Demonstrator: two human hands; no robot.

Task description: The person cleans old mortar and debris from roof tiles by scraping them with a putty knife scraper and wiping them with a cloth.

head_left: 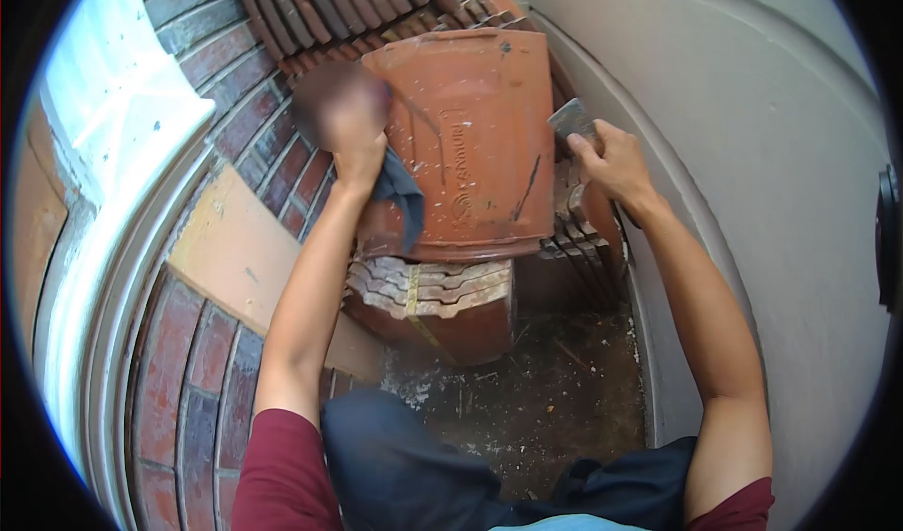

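A large orange roof tile (470,145) with raised lettering lies on top of a stack of tiles, flecked with white spots and dark streaks. My left hand (359,159) is at the tile's left edge, closed on a dark grey cloth (403,197) that hangs down over the tile. A blurred patch hides most of its fingers. On the other side, my right hand (613,162) grips a scraper (570,117) with a flat metal blade. The blade is by the tile's right edge; whether it touches cannot be told.
Stacked tiles (433,315) with a yellow strap stand below the top tile, and more tiles (329,4) lean behind. A brick wall (202,380) with a pale board (240,249) is on the left. A smooth beige wall (752,136) closes the right. Debris speckles the dark floor (555,380).
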